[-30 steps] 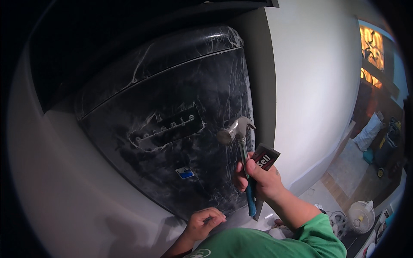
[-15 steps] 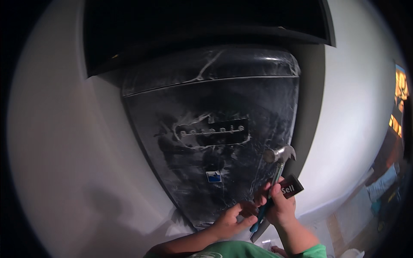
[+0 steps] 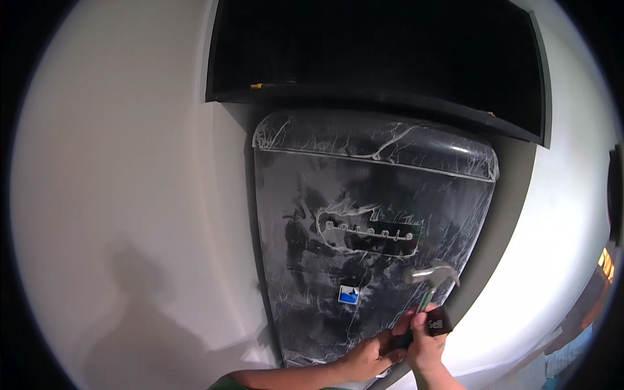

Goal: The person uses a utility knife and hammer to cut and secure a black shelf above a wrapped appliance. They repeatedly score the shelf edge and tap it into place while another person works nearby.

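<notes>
A claw hammer (image 3: 431, 274) with a metal head and a green-teal handle stands upright in front of the fridge. My right hand (image 3: 424, 344) is closed round its handle. A small dark box (image 3: 438, 321) with pale print is pinned in the same hand, beside the handle. My left hand (image 3: 370, 357) is at the handle's lower part, against the right hand. Its fingers are curled and its thumb points right; what they hold, if anything, is hidden. Behind both hands is a dark fridge (image 3: 370, 182) with a rounded top, wrapped in dusty, wrinkled film, with raised lettering and a blue-and-white sticker (image 3: 348, 295).
The fridge stands in a recess between pale walls (image 3: 130, 162). Above it is a black open cabinet (image 3: 377, 58), with a small yellow item (image 3: 257, 86) on its front edge. Light-blue material (image 3: 569, 357) lies at the far lower right. My shadow falls on the left wall.
The view has tilted and swung left, so the fridge and cabinet sit lower and further right, and more of the cabinet shows. Both hands stay together at the hammer.
</notes>
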Demonstrator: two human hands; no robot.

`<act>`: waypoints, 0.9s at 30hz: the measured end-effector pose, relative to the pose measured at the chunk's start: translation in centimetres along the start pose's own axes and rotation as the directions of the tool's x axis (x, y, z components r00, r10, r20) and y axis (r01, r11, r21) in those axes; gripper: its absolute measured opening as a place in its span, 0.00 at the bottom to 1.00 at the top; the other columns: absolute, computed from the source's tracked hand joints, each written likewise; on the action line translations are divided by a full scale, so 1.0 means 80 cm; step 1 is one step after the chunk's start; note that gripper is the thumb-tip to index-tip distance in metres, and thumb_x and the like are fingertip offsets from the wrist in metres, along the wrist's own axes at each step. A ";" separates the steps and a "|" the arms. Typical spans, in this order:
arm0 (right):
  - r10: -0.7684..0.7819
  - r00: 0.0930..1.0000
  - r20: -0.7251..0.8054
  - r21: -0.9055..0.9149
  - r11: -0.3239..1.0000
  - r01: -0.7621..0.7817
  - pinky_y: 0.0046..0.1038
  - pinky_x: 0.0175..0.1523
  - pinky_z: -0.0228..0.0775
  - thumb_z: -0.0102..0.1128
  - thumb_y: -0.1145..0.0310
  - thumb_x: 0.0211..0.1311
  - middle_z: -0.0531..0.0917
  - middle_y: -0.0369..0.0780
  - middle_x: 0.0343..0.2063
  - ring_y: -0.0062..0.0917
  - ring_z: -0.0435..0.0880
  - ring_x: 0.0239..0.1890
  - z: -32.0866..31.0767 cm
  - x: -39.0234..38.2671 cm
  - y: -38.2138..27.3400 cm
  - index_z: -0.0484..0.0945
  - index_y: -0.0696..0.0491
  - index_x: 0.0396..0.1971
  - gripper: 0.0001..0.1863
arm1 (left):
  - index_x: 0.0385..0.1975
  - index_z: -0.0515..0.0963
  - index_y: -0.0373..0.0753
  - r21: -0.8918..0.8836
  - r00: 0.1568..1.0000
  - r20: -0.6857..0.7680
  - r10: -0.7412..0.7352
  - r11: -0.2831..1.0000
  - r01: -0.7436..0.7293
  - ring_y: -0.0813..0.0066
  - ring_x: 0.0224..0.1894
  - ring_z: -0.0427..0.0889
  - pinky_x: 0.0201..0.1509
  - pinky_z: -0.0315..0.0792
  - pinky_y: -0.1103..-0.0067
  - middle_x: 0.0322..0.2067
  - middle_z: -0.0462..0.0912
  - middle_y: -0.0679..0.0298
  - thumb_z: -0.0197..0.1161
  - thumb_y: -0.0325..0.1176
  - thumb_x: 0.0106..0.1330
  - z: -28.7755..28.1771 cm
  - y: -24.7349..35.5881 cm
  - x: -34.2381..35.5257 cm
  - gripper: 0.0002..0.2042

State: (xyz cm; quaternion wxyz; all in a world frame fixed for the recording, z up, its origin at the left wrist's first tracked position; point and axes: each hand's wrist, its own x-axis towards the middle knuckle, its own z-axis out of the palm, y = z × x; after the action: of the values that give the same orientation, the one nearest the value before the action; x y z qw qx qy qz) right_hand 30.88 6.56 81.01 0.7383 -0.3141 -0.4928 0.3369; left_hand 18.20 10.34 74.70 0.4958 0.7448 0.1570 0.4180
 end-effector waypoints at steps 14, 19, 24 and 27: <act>-0.108 0.903 0.416 -0.709 0.583 0.397 0.25 0.43 0.73 0.63 0.51 0.64 0.78 0.38 0.31 0.21 0.80 0.34 0.082 0.130 -0.170 0.71 0.56 0.61 0.32 | 0.54 0.69 0.40 0.121 0.762 -0.379 0.525 0.844 -0.522 0.71 0.22 0.70 0.27 0.71 0.74 0.23 0.74 0.59 0.43 0.31 0.80 -0.116 -0.029 -0.034 0.10; -0.106 0.935 0.337 -0.891 0.284 0.353 0.43 0.66 0.69 0.40 0.25 0.65 0.76 0.53 0.61 0.43 0.76 0.64 0.161 0.255 -0.282 0.61 0.57 0.71 0.51 | 0.70 0.58 0.48 0.357 0.644 -0.229 0.730 0.678 -0.642 0.74 0.19 0.67 0.21 0.68 0.77 0.28 0.77 0.57 0.45 0.30 0.80 -0.199 -0.024 -0.037 0.20; -0.107 0.932 0.348 -0.935 0.030 0.353 0.40 0.63 0.68 0.45 0.28 0.65 0.83 0.49 0.43 0.39 0.81 0.54 0.218 0.350 -0.317 0.74 0.55 0.63 0.45 | 0.70 0.58 0.48 0.284 0.706 -0.229 0.670 0.740 -0.610 0.75 0.22 0.71 0.21 0.66 0.80 0.42 0.80 0.56 0.45 0.33 0.80 -0.250 -0.039 -0.049 0.20; -0.038 0.959 0.280 -0.960 -0.016 0.280 0.34 0.47 0.71 0.48 0.31 0.67 0.81 0.42 0.32 0.31 0.79 0.39 0.219 0.395 -0.317 0.80 0.56 0.56 0.41 | 0.68 0.60 0.49 0.177 0.730 -0.200 0.654 0.757 -0.629 0.76 0.24 0.71 0.22 0.65 0.81 0.46 0.79 0.57 0.45 0.32 0.80 -0.275 -0.058 -0.051 0.19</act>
State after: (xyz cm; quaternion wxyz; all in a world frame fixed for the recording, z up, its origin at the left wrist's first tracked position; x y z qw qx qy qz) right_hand 28.24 19.75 123.07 0.2891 -0.6528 -0.6794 -0.1693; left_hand -0.54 23.25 72.24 0.2604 0.7174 -0.0289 0.6456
